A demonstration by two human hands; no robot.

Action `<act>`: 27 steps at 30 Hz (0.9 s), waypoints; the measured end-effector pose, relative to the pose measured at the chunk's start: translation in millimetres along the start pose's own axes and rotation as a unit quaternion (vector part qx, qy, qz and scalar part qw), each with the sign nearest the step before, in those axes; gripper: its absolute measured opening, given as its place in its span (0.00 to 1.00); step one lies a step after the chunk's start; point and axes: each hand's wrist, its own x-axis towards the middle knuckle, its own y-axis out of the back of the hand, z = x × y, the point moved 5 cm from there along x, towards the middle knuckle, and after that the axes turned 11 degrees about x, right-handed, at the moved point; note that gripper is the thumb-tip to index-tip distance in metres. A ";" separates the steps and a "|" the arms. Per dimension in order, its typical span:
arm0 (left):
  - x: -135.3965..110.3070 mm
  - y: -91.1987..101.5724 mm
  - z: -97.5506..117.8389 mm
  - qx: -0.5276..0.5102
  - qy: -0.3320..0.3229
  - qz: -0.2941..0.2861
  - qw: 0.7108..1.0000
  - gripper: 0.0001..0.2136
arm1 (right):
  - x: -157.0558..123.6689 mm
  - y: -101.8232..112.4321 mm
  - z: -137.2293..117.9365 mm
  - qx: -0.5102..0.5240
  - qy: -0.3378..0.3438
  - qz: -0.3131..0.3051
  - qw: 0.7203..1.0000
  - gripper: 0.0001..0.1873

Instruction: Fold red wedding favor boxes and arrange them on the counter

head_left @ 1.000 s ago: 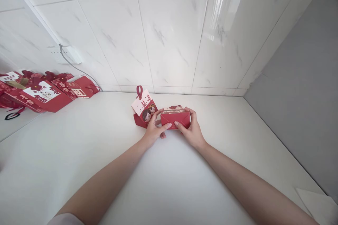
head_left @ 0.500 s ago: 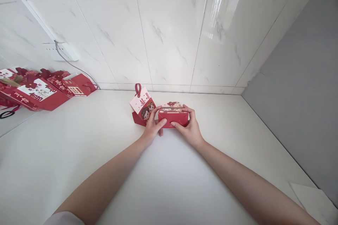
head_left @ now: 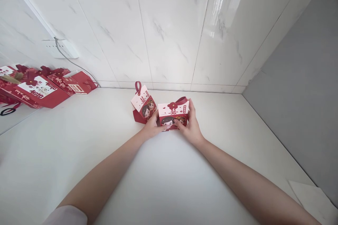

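A small red and pink gift box (head_left: 173, 114) with a cartoon couple on its front and a red loop handle stands upright on the white counter (head_left: 169, 175). My left hand (head_left: 151, 128) grips its left side and my right hand (head_left: 191, 124) wraps its right side, thumb on the front. Just to the left, a second box of the same kind (head_left: 142, 105) leans tilted, close to my left fingers.
A pile of several red gift boxes (head_left: 39, 89) lies at the far left by a wall socket with a cable (head_left: 62, 49). Tiled wall runs behind; a grey panel (head_left: 298, 87) closes the right side. A white sheet corner (head_left: 314, 197) lies bottom right.
Both hands have turned the held box from lying with its red underside towards me to standing upright with the printed front facing me.
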 end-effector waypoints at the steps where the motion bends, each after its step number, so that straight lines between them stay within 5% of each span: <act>1: 1.4 1.5 -2.5 0.018 0.003 -0.011 1.000 0.37 | 1.9 0.9 6.6 0.011 -0.027 -0.015 0.999 0.45; 6: 5.4 9.6 -9.8 0.074 -0.002 -0.007 0.997 0.36 | 6.6 6.0 29.5 0.001 -0.111 -0.054 0.992 0.37; 13: 5.1 5.3 -9.1 0.057 0.002 -0.026 0.998 0.33 | 4.7 5.2 29.3 -0.009 -0.106 -0.047 0.993 0.38; 17: 3.8 9.6 -8.8 0.056 0.003 0.028 0.998 0.25 | 3.6 2.2 24.2 -0.023 -0.091 -0.054 0.994 0.37; 27: 8.3 8.8 -17.4 -0.014 0.004 0.076 0.997 0.34 | -0.1 -3.6 15.5 -0.052 -0.083 -0.096 0.991 0.36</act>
